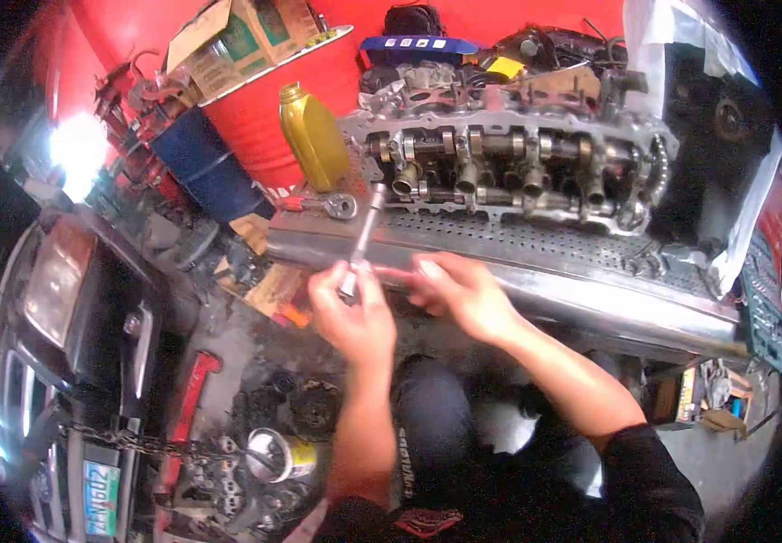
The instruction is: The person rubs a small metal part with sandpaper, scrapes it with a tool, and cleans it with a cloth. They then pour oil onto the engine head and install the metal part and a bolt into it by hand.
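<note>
My left hand (355,312) is closed around the head end of a ratchet wrench, near the foot of its long silver extension bar (368,231). The bar points up toward the bench, with a socket-like tip at its top. On the red handle (394,273) of this wrench, my right hand (463,294) is closed, slightly blurred. Both hands are in front of the bench's metal edge. Beyond them a cylinder head (508,167) with camshafts and a chain lies on the perforated bench top (535,233). A second ratchet (336,206) with a red handle rests left of it.
A gold oil bottle (314,140) stands left of the cylinder head. At the right end is a green socket case (764,308). A dark car front (74,317) is at left; a red jack-like bar (194,398) and a white can (282,455) are on the floor.
</note>
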The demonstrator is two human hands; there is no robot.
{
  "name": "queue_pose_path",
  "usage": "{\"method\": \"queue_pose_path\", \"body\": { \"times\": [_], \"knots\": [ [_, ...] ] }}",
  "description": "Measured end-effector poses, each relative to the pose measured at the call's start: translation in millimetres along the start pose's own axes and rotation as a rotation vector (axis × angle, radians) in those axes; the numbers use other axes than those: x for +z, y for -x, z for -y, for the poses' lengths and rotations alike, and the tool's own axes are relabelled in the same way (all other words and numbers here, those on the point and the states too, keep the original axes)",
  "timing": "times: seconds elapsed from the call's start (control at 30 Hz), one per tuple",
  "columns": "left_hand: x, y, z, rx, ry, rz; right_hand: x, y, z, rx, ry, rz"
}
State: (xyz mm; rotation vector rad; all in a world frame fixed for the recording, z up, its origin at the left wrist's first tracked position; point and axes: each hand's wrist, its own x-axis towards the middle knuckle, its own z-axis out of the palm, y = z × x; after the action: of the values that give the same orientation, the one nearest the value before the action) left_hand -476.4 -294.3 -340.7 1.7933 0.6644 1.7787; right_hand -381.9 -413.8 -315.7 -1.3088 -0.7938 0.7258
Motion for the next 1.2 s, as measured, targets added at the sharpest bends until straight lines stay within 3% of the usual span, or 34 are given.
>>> {"method": "queue_pose_path", "body": {
  "times": [0.07,0.1,0.13,0.2,0.4,0.43,0.53,0.57,0.67,0.7,0.73,0.8,0.93,0.97,1.07,1.1,1.13,1.2],
  "knots": [
    [11,6,-7,0.041,0.075,-0.003,19,-42,-12,0.001,-0.301,0.084],
    [13,-1,-22,0.205,-0.012,0.018,27,-58,-16,-0.015,-0.507,0.120],
    [16,-4,-26,0.127,-0.028,0.037,33,-69,-15,-0.035,-0.713,0.155],
    [25,-15,-28,-0.003,0.091,0.045,33,-76,-8,-0.073,-0.755,0.149],
    [31,-24,-30,0.003,0.122,0.091,30,-79,-8,-0.061,-0.785,0.038],
    [31,-23,-33,-0.207,0.235,0.096,29,-77,-4,-0.042,-0.770,0.020],
    [32,-22,-48,-0.424,0.189,0.143,25,-80,-4,0.009,-0.787,0.060],
    [31,-18,-50,0.038,-0.157,0.155,26,-79,-3,0.002,-0.791,0.089],
    [21,-22,-42,0.372,-0.496,0.294,30,-79,-5,-0.031,-0.878,0.189],
    [23,-20,-56,0.146,-0.330,0.317,29,-83,-5,-0.047,-0.948,0.241],
    [25,-22,-56,0.184,-0.175,0.275,28,-83,-5,-0.065,-1.018,0.292],
    [11,-20,-67,-0.290,0.127,0.291,25,-83,-8,-0.023,-1.175,0.362],
    [6,-28,-70,-0.725,0.370,0.408,29,-88,-21,-0.064,-1.341,0.465],
    [6,-28,-69,-0.661,0.392,0.420,28,-86,-18,-0.066,-1.362,0.452],
    [14,-22,-76,-0.200,-0.369,0.396,31,-83,-17,-0.017,-1.247,0.374],
    [17,-22,-66,0.255,-0.551,0.346,34,-84,-19,0.012,-1.179,0.344],
    [14,-21,-64,0.331,-0.692,0.366,36,-87,-21,0.005,-1.136,0.333],
    [18,-16,-66,0.291,-0.627,0.355,40,-95,-24,-0.012,-1.048,0.320]
  ]
}}
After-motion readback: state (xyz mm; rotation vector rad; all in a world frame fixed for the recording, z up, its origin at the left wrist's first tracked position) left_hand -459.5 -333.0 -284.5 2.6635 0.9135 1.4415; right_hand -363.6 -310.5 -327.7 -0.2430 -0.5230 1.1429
